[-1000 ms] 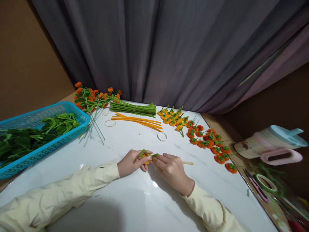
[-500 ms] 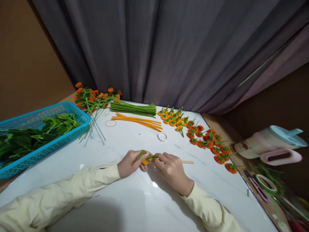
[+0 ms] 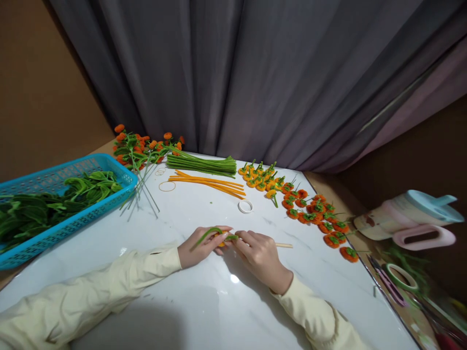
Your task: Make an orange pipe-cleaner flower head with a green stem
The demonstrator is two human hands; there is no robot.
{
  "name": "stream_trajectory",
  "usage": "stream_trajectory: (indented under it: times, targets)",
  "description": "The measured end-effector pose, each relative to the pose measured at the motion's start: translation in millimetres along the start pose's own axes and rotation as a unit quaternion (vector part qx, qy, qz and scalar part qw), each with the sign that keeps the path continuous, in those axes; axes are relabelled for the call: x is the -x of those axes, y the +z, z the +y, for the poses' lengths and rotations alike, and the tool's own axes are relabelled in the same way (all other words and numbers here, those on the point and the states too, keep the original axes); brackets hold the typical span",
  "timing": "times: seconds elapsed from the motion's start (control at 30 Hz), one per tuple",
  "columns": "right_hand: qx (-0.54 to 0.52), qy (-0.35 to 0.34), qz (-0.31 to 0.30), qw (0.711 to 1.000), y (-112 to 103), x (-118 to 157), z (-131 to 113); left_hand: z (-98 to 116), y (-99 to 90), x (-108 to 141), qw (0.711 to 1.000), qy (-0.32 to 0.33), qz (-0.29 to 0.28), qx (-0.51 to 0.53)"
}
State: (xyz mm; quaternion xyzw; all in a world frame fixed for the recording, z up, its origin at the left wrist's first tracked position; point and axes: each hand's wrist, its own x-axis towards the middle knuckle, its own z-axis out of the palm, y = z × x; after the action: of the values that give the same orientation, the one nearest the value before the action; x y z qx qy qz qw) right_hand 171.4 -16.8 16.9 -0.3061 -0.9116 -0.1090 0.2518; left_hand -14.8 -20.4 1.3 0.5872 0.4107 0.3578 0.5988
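Observation:
Near the middle of the white table, my left hand (image 3: pixel 202 247) is closed on a small yellow flower head (image 3: pixel 221 244), mostly covered by its fingers. A green fuzzy stem (image 3: pixel 206 236) arches from the flower over the back of that hand. My right hand (image 3: pixel 260 255) touches the flower's right side, its fingers pinched at a short green end (image 3: pixel 231 237). A thin wooden stick (image 3: pixel 283 245) sticks out to the right from behind my right hand; its other end is hidden.
Green stems (image 3: pixel 200 164), orange stems (image 3: pixel 207 182) and a white ring (image 3: pixel 245 206) lie beyond my hands. Yellow flowers (image 3: pixel 260 177) and orange ones (image 3: pixel 315 206) spread rightward. A blue basket (image 3: pixel 69 218) of leaves stands left, a tumbler (image 3: pixel 404 216) right.
The green stem now stretches further left over my left hand. The fingers of my left hand have shifted over the yellow flower and cover more of it. My right hand has barely moved.

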Motion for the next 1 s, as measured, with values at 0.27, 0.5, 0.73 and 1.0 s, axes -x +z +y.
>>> stream_trajectory:
  times: [0.27, 0.5, 0.73, 1.0]
  targets:
    - [0.006, -0.005, 0.001, 1.000, -2.6, -1.1, -1.1, -0.2, -1.3, -0.2, 1.000, -0.018, -0.005, -0.009]
    - [-0.023, 0.030, -0.018, 0.999, -1.0, 0.3, -4.0, -2.8, 2.9, 0.5, 1.000, -0.005, 0.017, 0.000]
    - [0.033, 0.006, -0.012, 0.999, -3.8, -1.2, -6.4, -6.2, 0.7, 0.1, 0.998, 0.048, 0.001, -0.028]
    - [0.023, -0.023, -0.007, 0.999, -1.1, -1.5, -4.2, -2.9, -0.9, 0.1, 0.997, 0.047, 0.016, -0.064]
